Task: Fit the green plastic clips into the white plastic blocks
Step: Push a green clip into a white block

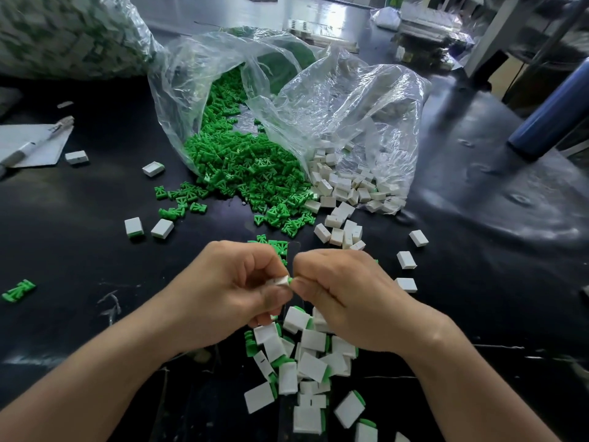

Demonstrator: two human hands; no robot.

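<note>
My left hand (229,288) pinches a small white block (278,281) between thumb and fingers. My right hand (344,291) pinches a green clip (290,280) whose tip meets the block's end; most of the clip is hidden by my fingers. Behind my hands, green clips (242,161) spill from a clear plastic bag (204,74). White blocks (344,189) spill from a second clear bag (366,100) to the right. Under my wrists lies a pile of white blocks with green clips fitted (306,365).
The black table (79,250) holds stray white blocks (162,228) and loose clips (18,290) at the left. A paper sheet with a pen (35,145) lies far left. A large bag of assembled parts (63,33) stands at back left, a blue cylinder (548,116) at right.
</note>
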